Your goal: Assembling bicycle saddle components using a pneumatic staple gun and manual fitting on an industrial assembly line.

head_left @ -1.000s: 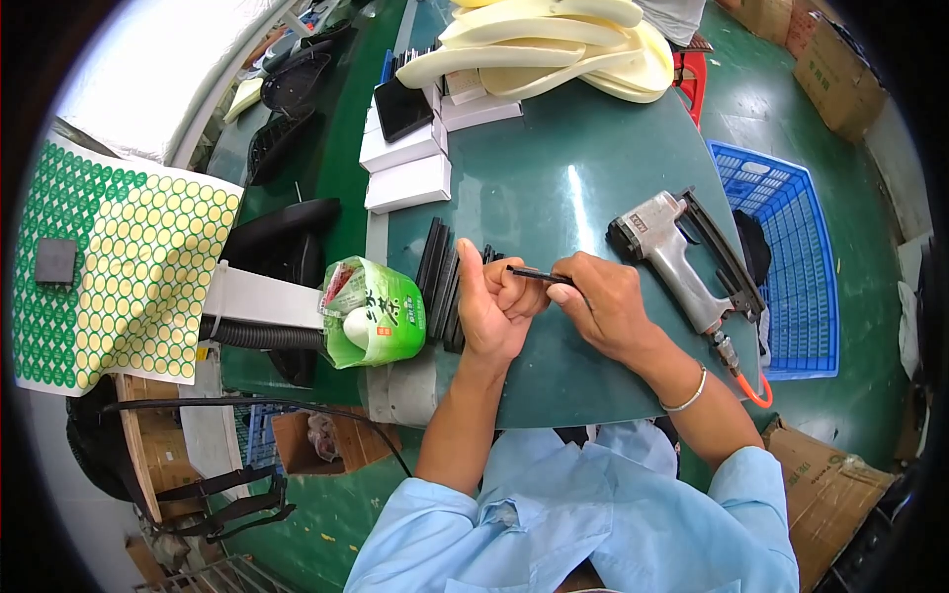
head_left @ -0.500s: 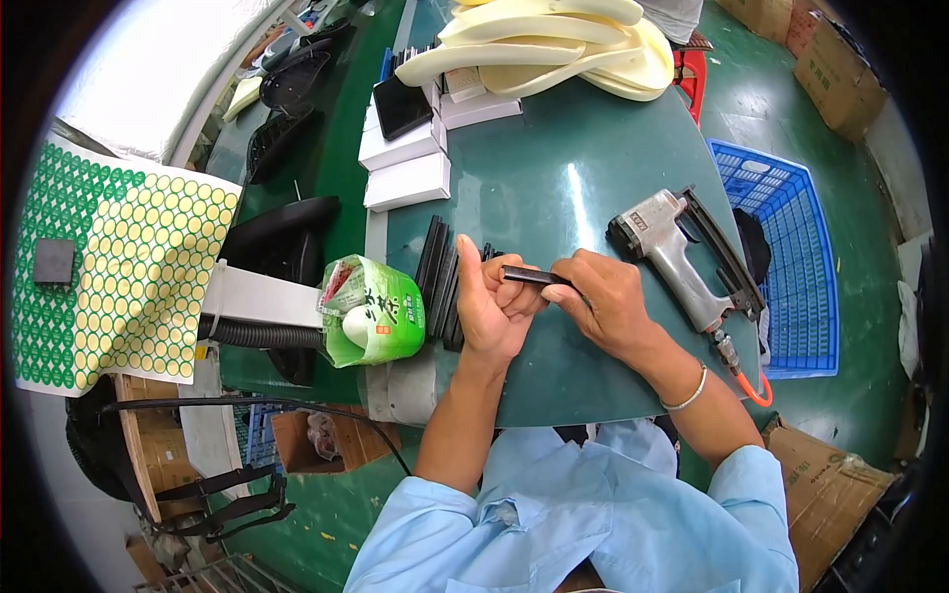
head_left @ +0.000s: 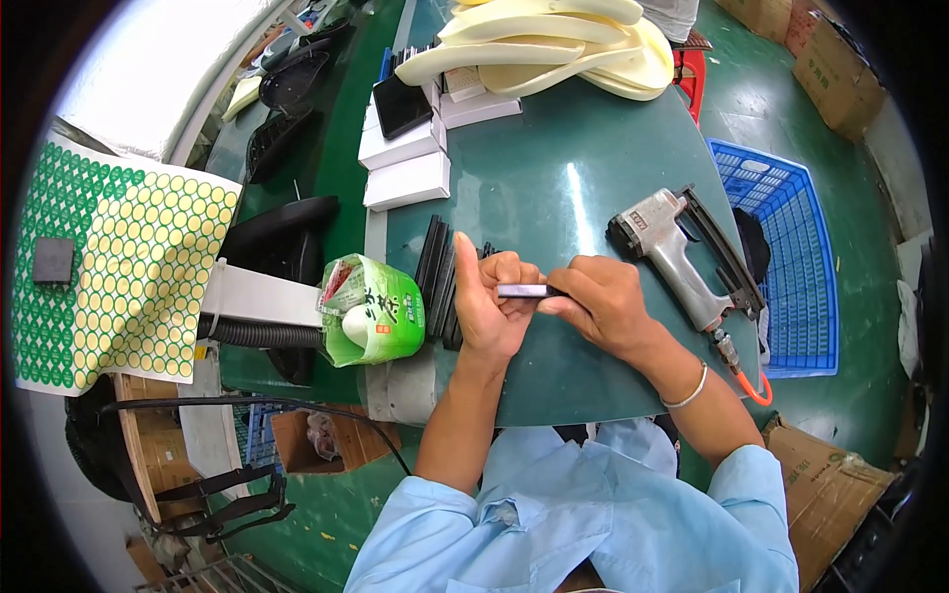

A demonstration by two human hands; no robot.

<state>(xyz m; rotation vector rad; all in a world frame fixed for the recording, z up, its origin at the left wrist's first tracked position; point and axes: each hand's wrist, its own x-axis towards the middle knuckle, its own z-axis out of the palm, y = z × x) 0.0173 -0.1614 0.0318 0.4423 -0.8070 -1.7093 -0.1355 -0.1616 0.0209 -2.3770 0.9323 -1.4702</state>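
In front of my chest, a short dark strip (head_left: 524,292), which looks like a stick of staples, lies sideways between my two hands. My right hand (head_left: 603,304) pinches its right end between thumb and fingers. The strip's left part rests against the curled fingers of my left hand (head_left: 489,306), whose thumb points up and away. What lies deeper in the left palm is hidden. Several long black strips (head_left: 431,262) lie on the table just left of my left hand. To the right of my right hand, a metal staple gun (head_left: 682,252) lies on the tabletop.
A green bag (head_left: 400,316) stands at left beside a white duct (head_left: 262,304). White boxes (head_left: 407,183), a black phone-like slab (head_left: 401,106) and cream foam pieces (head_left: 544,54) lie at the back. Right of the table are an orange hose (head_left: 755,391) and a blue crate (head_left: 806,296).
The strip has turned in my fingers, so a pale shiny face shows where it looked black. It now lies more level and slightly lower. Both arms stay nearly still.
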